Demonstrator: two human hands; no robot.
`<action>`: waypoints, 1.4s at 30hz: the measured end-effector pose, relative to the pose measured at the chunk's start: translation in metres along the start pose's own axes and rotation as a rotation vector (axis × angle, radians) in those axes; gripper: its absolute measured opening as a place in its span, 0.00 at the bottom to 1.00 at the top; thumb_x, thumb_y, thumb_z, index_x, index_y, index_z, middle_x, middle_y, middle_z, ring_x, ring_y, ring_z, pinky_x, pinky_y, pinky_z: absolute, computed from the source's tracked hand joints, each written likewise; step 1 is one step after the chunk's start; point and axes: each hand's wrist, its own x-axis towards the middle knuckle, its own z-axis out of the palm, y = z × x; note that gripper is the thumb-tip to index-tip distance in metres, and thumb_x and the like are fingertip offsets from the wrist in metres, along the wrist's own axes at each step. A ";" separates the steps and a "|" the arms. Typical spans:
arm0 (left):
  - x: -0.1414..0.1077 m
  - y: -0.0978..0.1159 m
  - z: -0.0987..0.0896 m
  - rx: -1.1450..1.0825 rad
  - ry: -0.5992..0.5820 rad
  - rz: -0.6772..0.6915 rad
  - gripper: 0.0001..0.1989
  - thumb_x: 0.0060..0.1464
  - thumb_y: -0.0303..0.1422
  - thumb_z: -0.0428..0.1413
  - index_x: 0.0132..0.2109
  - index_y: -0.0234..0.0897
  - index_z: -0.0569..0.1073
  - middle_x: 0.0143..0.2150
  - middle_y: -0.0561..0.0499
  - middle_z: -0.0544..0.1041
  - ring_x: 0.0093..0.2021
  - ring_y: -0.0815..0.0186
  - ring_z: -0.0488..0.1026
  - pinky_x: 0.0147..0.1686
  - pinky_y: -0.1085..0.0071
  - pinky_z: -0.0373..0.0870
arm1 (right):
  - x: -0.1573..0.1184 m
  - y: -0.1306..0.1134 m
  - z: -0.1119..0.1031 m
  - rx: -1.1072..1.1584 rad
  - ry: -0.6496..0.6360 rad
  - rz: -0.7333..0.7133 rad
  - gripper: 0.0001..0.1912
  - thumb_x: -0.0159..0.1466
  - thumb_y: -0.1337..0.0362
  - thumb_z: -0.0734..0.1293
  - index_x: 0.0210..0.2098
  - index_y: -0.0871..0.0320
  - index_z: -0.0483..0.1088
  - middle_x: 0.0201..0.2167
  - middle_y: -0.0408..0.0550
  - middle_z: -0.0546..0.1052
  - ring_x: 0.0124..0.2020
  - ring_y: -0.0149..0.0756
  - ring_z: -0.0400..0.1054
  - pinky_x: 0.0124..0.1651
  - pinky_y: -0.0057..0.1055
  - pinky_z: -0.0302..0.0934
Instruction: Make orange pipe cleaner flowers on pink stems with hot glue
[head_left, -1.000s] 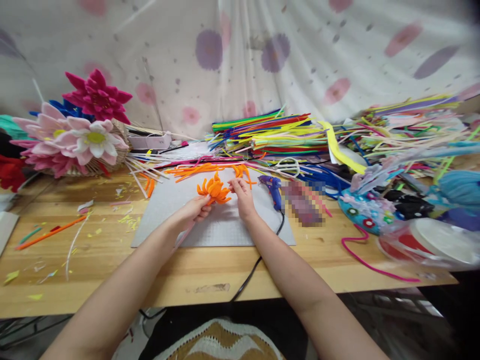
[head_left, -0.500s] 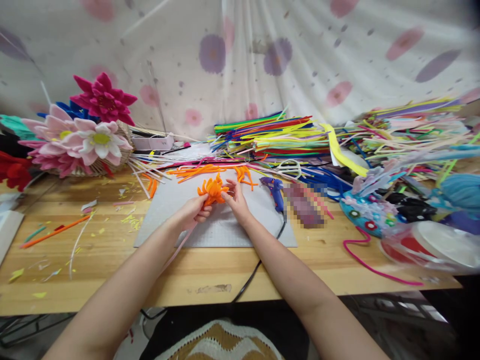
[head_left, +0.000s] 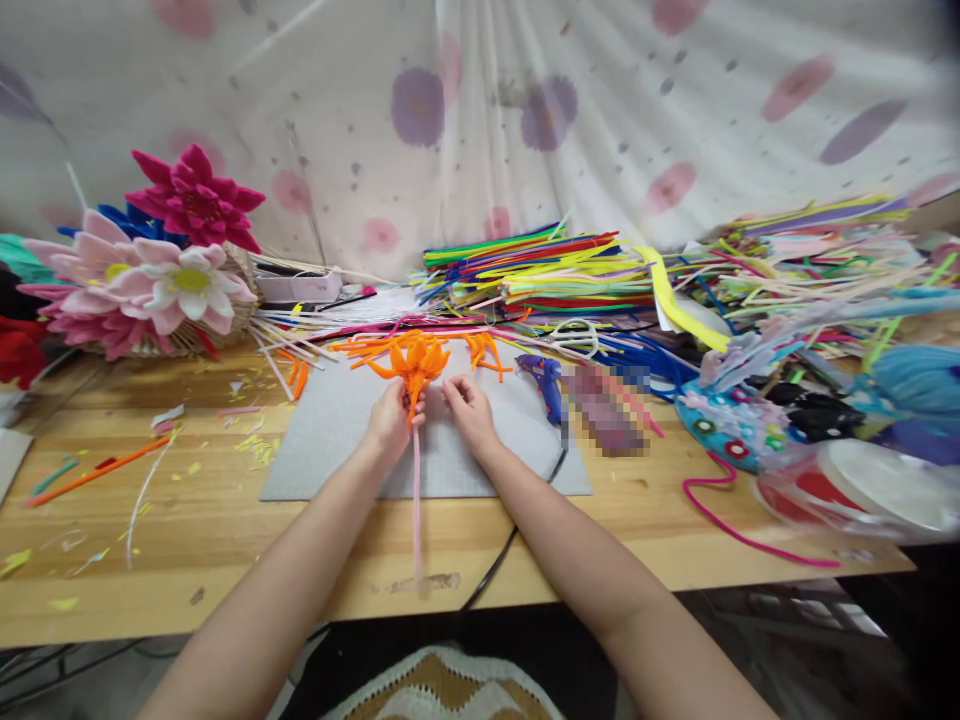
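An orange fuzzy pipe-cleaner flower (head_left: 417,362) stands upright above a grey mat, its petals spread at the top. Below it, a pale pink stem (head_left: 417,500) hangs straight down toward the table's front edge. My left hand (head_left: 393,418) is closed round the flower's gathered orange base, where the stem starts. A little to the right of the flower is my right hand (head_left: 468,408), apart from it, fingers loosely bent and nothing visible in them. Loose orange pieces (head_left: 486,352) lie on the mat's far side, behind my hands.
The grey mat (head_left: 315,455) lies on a wooden table. A blue glue gun (head_left: 549,385) with a black cord sits right of it, near scissors (head_left: 574,338). Bundled pipe cleaners (head_left: 555,270) line the back. Finished flowers (head_left: 187,285) stand left; a lidded tub (head_left: 874,490) is right.
The flower has turned from facing me to upright, its stem now hanging down in front. My left hand has shifted to the flower's base. My right hand has come away from the petals.
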 end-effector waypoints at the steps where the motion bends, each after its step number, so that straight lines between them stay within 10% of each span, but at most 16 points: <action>1: 0.000 -0.005 0.002 -0.005 -0.016 0.011 0.11 0.55 0.29 0.41 0.30 0.31 0.65 0.22 0.53 0.64 0.18 0.76 0.59 0.13 0.82 0.50 | -0.001 0.000 0.002 -0.006 -0.044 0.008 0.14 0.57 0.53 0.61 0.25 0.57 0.62 0.23 0.39 0.66 0.26 0.27 0.61 0.32 0.26 0.57; 7: 0.002 -0.026 0.009 0.143 -0.021 0.119 0.08 0.51 0.31 0.48 0.27 0.32 0.67 0.20 0.55 0.63 0.18 0.75 0.59 0.16 0.80 0.56 | -0.001 0.003 0.007 0.107 -0.078 0.167 0.15 0.55 0.50 0.63 0.31 0.56 0.61 0.25 0.39 0.68 0.20 0.25 0.64 0.22 0.25 0.60; 18: -0.003 -0.018 0.003 0.420 -0.032 0.042 0.07 0.45 0.28 0.56 0.35 0.33 0.71 0.30 0.51 0.72 0.25 0.70 0.69 0.23 0.72 0.69 | 0.001 -0.015 -0.003 -0.271 -0.066 0.026 0.03 0.50 0.64 0.62 0.26 0.56 0.62 0.24 0.40 0.70 0.26 0.29 0.64 0.31 0.29 0.60; 28: 0.003 -0.012 -0.011 0.712 -0.057 0.182 0.08 0.39 0.27 0.58 0.31 0.31 0.71 0.23 0.53 0.69 0.23 0.71 0.64 0.21 0.76 0.62 | 0.002 -0.014 -0.005 -0.301 -0.129 -0.012 0.04 0.51 0.64 0.63 0.27 0.56 0.63 0.24 0.41 0.71 0.26 0.30 0.65 0.33 0.30 0.60; 42: -0.009 -0.004 -0.008 0.538 -0.243 0.055 0.11 0.36 0.29 0.59 0.32 0.31 0.72 0.28 0.52 0.68 0.27 0.72 0.64 0.24 0.75 0.65 | 0.010 -0.012 -0.013 -0.055 -0.278 -0.047 0.07 0.50 0.62 0.62 0.28 0.55 0.59 0.26 0.40 0.67 0.27 0.29 0.62 0.31 0.28 0.57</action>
